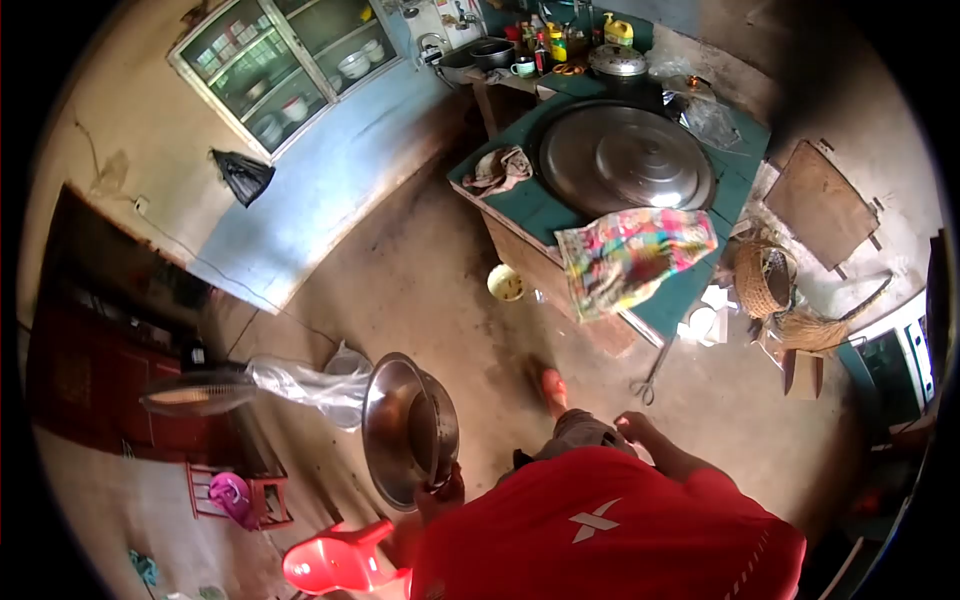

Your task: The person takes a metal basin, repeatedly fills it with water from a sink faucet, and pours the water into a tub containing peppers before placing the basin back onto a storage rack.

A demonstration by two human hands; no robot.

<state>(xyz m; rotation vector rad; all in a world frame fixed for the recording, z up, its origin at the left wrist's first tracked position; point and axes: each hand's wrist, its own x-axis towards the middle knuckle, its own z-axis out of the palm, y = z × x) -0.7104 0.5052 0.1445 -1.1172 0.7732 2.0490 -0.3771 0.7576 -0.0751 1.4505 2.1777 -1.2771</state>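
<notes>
My left hand [445, 490] is closed on the rim of a wide metal basin [395, 430]. The basin is tipped on its side at my left, and nothing shows in it. My right hand [634, 429] hangs beside my shorts with its fingers loosely apart and nothing visible in it. In front of me is a green-tiled stove [735, 190] with a large metal lid [580, 150] on top. A colourful checked cloth [640, 255] drapes over its near edge.
A standing fan [200, 393] and red plastic chair [345, 560] are at left. A small bucket [506, 283] and tongs [648, 388] lie near the stove. A woven basket [764, 280] and broom [820, 327] stand at right. Bottles [558, 47] and a lidded pot [617, 62] are behind.
</notes>
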